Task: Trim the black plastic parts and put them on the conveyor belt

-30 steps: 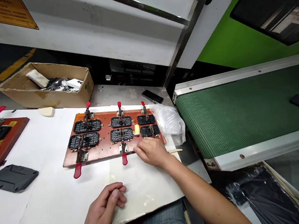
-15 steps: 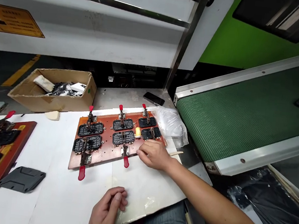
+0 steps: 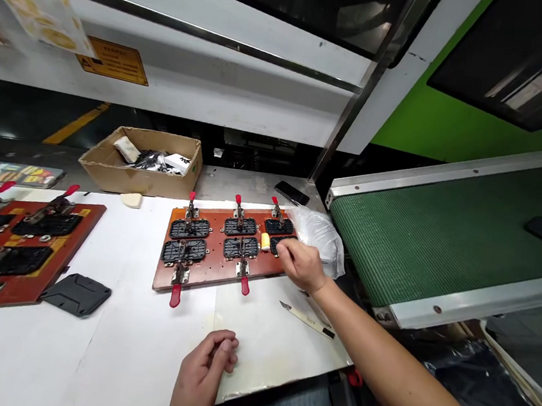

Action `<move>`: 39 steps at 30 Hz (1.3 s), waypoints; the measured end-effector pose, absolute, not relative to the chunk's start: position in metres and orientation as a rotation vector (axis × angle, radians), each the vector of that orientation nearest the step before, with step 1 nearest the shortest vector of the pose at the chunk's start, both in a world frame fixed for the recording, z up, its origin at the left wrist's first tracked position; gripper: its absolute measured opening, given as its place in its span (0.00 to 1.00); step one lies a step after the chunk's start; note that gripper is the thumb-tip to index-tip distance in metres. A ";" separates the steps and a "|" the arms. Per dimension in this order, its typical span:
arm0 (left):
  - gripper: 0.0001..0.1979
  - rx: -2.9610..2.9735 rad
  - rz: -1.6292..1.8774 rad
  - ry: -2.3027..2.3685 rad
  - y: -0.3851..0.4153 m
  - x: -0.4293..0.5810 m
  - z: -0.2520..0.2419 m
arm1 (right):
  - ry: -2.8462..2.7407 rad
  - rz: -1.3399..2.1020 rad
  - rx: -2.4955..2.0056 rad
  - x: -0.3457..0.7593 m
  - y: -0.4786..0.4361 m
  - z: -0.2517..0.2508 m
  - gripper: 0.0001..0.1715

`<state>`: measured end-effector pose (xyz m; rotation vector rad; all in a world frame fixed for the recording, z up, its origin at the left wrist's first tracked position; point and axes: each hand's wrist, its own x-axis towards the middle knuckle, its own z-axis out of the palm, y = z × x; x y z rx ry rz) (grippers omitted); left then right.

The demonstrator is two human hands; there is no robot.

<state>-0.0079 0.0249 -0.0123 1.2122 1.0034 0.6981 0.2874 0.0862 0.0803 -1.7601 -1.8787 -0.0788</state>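
My right hand [image 3: 302, 266] is closed in a fist at the front right corner of a red-brown fixture board [image 3: 218, 265]. It appears to grip the front right toggle clamp's handle, which it hides. Several black ribbed plastic plates [image 3: 240, 225] sit on the board, with red-handled toggle clamps [image 3: 244, 284] at them. A small yellow and white cylinder [image 3: 265, 242] stands beside the covered plate. On the pale sheet below my right forearm lies a craft knife [image 3: 308, 320]. Near the table's front edge my left hand [image 3: 208, 367] rests with fingers curled and nothing visible in them.
Left lies a second fixture board [image 3: 78, 234], with a dark grey cover [image 3: 78, 294] before it. Behind are a cardboard box [image 3: 138, 179] of scraps and a phone [image 3: 292, 193]. A plastic bag [image 3: 319, 234] adjoins the board; a green conveyor [image 3: 418, 225] runs along the right.
My view has turned left. My right hand has risen and closed tighter over the board's front right corner. The craft knife now lies on the sheet where bare sheet showed before. My left hand stays put.
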 end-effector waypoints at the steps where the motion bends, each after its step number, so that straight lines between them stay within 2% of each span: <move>1: 0.23 1.200 0.706 1.007 0.025 -0.007 -0.010 | -1.850 -0.079 -1.800 0.290 0.097 0.089 0.25; 4: 0.25 1.185 0.690 0.993 0.026 -0.008 -0.006 | -1.835 -0.031 -1.937 0.300 0.134 0.111 0.22; 7: 0.26 1.183 0.670 0.949 0.028 -0.009 -0.007 | -1.972 0.139 -2.105 0.309 0.166 0.121 0.10; 8: 0.25 1.179 0.674 0.938 0.029 -0.009 -0.008 | -2.040 0.214 -2.162 0.311 0.173 0.120 0.09; 13: 0.25 1.166 0.696 0.908 0.029 -0.010 -0.012 | -2.277 0.424 -2.318 0.306 0.181 0.105 0.25; 15: 0.25 1.164 0.700 0.904 0.029 -0.010 -0.013 | -2.304 0.426 -2.321 0.305 0.180 0.104 0.27; 18: 0.26 1.165 0.699 0.906 0.031 -0.010 -0.013 | -2.263 0.434 -2.304 0.313 0.181 0.116 0.23; 20: 0.27 1.169 0.693 0.902 0.032 -0.011 -0.013 | -2.157 0.408 -2.293 0.324 0.181 0.129 0.23; 22: 0.27 1.173 0.686 0.906 0.033 -0.011 -0.012 | -1.975 0.332 -2.292 0.338 0.179 0.140 0.25; 24: 0.27 1.175 0.684 0.927 0.034 -0.012 -0.011 | -1.739 0.261 -2.312 0.353 0.173 0.144 0.22; 27: 0.27 1.202 0.657 0.953 0.035 -0.012 -0.011 | -1.430 0.329 -2.352 0.369 0.159 0.129 0.16; 32: 0.31 1.251 0.625 0.977 0.035 -0.011 -0.009 | -1.176 0.696 -2.313 0.371 0.143 0.085 0.16; 36: 0.31 1.247 0.645 0.997 0.033 -0.010 -0.010 | -1.191 0.802 -2.316 0.368 0.138 0.069 0.16; 39: 0.30 1.247 0.663 1.003 0.033 -0.011 -0.015 | -1.320 0.729 -2.374 0.370 0.133 0.068 0.14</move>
